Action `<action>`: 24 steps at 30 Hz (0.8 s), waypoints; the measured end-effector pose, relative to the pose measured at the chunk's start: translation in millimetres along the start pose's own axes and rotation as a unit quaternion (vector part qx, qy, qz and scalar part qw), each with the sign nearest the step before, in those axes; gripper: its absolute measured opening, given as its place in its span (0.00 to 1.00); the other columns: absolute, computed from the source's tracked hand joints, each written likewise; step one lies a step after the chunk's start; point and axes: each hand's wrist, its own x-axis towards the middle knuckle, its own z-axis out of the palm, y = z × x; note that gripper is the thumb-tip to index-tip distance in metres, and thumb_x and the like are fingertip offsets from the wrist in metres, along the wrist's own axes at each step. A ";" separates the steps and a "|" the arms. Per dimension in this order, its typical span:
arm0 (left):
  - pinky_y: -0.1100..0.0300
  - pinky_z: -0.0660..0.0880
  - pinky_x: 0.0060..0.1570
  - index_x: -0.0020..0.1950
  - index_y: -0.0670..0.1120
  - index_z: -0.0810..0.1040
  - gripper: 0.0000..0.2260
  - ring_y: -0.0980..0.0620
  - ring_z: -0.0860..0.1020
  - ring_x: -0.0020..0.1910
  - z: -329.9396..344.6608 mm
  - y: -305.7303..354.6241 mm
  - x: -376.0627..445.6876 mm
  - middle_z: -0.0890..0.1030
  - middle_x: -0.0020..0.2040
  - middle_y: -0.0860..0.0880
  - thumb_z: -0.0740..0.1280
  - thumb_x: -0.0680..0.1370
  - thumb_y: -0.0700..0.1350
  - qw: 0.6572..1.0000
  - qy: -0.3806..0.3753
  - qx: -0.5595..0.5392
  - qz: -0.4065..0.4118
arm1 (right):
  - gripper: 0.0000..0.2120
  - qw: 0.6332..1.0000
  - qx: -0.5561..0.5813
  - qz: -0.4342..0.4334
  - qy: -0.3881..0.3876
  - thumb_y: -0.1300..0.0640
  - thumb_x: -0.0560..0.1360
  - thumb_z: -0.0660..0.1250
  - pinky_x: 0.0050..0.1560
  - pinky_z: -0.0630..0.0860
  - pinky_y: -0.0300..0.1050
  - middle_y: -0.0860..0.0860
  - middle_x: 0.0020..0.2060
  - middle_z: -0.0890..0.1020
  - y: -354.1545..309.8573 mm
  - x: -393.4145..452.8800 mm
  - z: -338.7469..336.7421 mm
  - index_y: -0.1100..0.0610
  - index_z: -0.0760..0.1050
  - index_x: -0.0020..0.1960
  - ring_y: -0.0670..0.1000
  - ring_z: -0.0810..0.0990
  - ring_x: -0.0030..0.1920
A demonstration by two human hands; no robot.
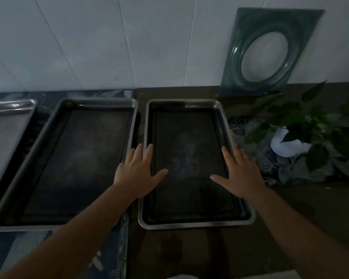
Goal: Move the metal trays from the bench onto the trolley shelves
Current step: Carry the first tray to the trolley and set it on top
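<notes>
step: reaching for the right tray [195,223] on the bench [310,208] | left hand [138,172] and right hand [240,172] hovering spread open, gripping nothing | next: closing on both long rims, lifting level

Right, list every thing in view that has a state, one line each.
right tray: empty, flat on the bench, not lifted
middle tray: empty, flat on the bench, untouched
left tray: cut off by the frame edge, looks empty
left hand: open, fingers spread over the right tray's left rim
right hand: open, fingers spread over its right rim
potted plant: upright
green panel: leaning against the wall
</notes>
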 end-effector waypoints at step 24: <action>0.55 0.69 0.32 0.43 0.43 0.76 0.20 0.48 0.77 0.35 137.5 -29.3 104.5 0.78 0.37 0.44 0.57 0.83 0.56 0.835 0.066 -0.414 -0.357 | 0.21 0.885 0.392 0.249 0.012 0.46 0.83 0.52 0.46 0.65 0.46 0.53 0.41 0.74 86.8 127.1 94.3 0.60 0.77 0.53 0.54 0.73 0.45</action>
